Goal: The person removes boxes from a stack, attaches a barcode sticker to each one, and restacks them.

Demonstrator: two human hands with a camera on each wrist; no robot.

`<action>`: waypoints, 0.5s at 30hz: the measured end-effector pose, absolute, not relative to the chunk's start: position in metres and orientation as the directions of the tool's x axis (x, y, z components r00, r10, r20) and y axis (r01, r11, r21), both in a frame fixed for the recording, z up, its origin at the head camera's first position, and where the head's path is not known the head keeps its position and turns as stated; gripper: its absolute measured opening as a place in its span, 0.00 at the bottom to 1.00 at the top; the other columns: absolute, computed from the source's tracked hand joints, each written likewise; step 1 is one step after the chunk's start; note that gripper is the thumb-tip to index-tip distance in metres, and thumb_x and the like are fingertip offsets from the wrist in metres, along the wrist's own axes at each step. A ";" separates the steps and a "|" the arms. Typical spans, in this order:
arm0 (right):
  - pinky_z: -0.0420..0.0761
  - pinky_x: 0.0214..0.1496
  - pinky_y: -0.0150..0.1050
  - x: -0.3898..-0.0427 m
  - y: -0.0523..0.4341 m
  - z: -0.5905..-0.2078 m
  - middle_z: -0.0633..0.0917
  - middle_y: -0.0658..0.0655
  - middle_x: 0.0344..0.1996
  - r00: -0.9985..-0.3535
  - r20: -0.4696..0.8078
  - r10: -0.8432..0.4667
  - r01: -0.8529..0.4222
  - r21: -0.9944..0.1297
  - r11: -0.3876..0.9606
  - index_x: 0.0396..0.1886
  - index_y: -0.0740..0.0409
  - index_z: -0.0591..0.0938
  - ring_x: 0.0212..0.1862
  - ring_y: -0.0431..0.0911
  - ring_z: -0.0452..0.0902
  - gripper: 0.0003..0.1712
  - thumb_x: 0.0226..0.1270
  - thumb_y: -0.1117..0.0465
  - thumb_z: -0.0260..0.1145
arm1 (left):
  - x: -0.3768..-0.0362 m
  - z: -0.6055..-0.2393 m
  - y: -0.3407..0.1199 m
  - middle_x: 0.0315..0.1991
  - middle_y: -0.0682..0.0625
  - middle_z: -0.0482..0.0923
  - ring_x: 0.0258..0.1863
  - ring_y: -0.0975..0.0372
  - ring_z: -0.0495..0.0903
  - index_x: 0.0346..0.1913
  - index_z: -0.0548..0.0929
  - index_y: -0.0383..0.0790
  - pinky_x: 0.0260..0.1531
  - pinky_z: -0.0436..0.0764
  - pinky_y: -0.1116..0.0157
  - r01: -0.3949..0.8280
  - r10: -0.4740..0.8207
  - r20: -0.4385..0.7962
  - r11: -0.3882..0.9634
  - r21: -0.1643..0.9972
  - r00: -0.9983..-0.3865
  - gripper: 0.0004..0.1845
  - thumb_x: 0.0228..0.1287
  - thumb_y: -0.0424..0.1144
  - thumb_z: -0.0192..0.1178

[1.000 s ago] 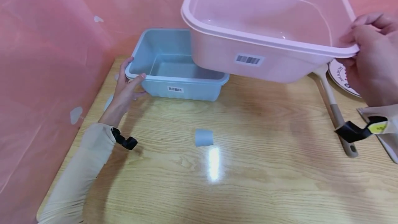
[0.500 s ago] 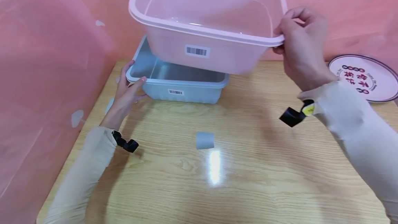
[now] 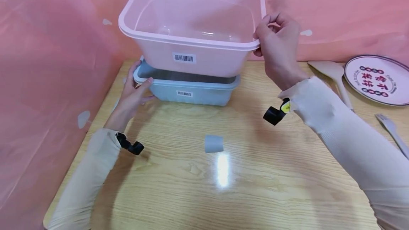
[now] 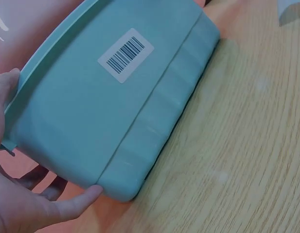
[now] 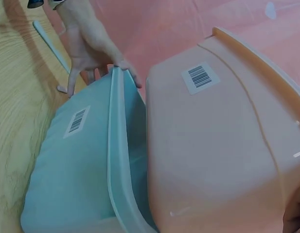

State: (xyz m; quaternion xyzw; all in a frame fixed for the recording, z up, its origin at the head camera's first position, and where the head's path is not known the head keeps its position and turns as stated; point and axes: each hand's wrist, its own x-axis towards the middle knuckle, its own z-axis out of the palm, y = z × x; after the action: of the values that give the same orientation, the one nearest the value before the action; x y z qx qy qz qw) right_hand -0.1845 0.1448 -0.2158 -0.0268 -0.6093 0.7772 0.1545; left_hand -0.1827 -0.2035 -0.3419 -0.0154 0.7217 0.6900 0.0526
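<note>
1. Gripping the right-hand rim of the pink tub (image 3: 195, 42), our right hand (image 3: 279, 50) has its fingers curled over the edge and its thumb beneath it.
2. We find the pink tub directly to the left of that hand, its base lowered into the mouth of the blue tub (image 3: 188, 88); whether the two are touching, we cannot tell from any view.
3. We note our left hand (image 3: 135, 93) clasping the near-left corner of the blue tub, thumb on the rim, fingers around the outer wall.
4. We observe the blue tub standing flat on the wooden table (image 3: 255, 173), just to the right of the left hand.
5. We record barcode labels on the near wall of each tub.
6. We see a small grey cylinder (image 3: 213, 143) lying on the table, nearer to us than both hands and well apart from them.
7. We log a plate (image 3: 377, 79), a wooden spatula (image 3: 332, 72) and a fork (image 3: 391, 127) beyond the right forearm, to its right.
</note>
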 end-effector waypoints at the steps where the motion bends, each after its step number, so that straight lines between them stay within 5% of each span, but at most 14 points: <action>1: 0.69 0.12 0.29 -0.185 0.143 -0.217 0.74 0.55 0.15 -0.952 0.145 0.271 -0.203 -0.958 -0.202 0.25 0.61 0.74 0.10 0.42 0.64 0.07 0.58 0.74 0.54 | -0.182 -0.342 -0.204 0.75 0.48 0.44 0.71 0.47 0.53 0.70 0.52 0.76 0.58 0.69 0.35 -0.096 0.055 -0.098 0.051 0.994 -0.994 0.35 0.70 0.43 0.57; 15: 0.70 0.15 0.30 -0.191 0.127 -0.240 0.75 0.54 0.17 -0.969 0.107 0.224 -0.136 -0.984 -0.119 0.26 0.59 0.74 0.13 0.42 0.64 0.07 0.60 0.73 0.54 | -0.181 -0.344 -0.210 0.77 0.52 0.40 0.74 0.46 0.50 0.72 0.47 0.75 0.59 0.68 0.34 -0.059 0.111 -0.063 0.039 0.997 -0.992 0.40 0.68 0.45 0.58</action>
State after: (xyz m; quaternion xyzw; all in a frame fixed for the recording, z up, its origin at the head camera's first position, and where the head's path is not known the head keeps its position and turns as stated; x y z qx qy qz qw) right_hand -0.1912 0.1267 -0.2395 -0.0336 -0.6526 0.7473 0.1203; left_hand -0.1814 -0.2102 -0.3443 0.0180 0.7181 0.6929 0.0614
